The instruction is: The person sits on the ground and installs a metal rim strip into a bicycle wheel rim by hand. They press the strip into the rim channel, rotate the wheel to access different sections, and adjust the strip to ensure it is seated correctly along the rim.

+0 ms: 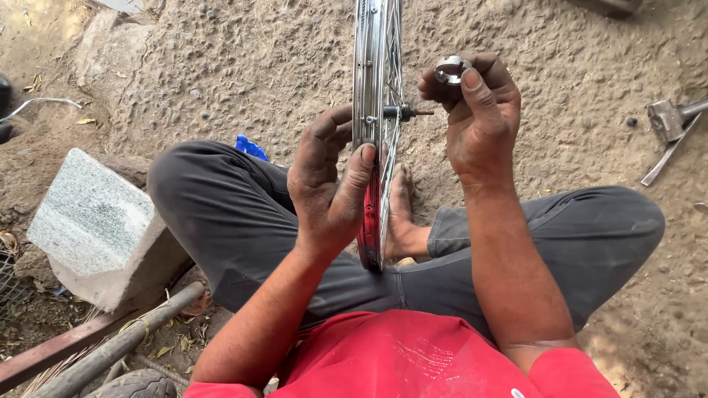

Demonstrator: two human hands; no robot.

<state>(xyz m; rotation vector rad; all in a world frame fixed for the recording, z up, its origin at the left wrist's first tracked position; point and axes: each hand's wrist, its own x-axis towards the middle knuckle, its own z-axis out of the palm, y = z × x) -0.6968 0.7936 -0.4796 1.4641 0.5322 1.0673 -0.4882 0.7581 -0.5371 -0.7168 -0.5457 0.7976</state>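
Gripping hands: left [328, 184] clamps wheel rim [367, 88], right [476, 110] pinches metal ring [450, 69] beside it.

Left hand [328, 188] raised upright, palm turned inward, thumb and fingers pressed flat. Right hand [476, 110] lifted a little higher, fingertips pinched together near the top. Both forearms bare, elbows bent, legs crossed below.
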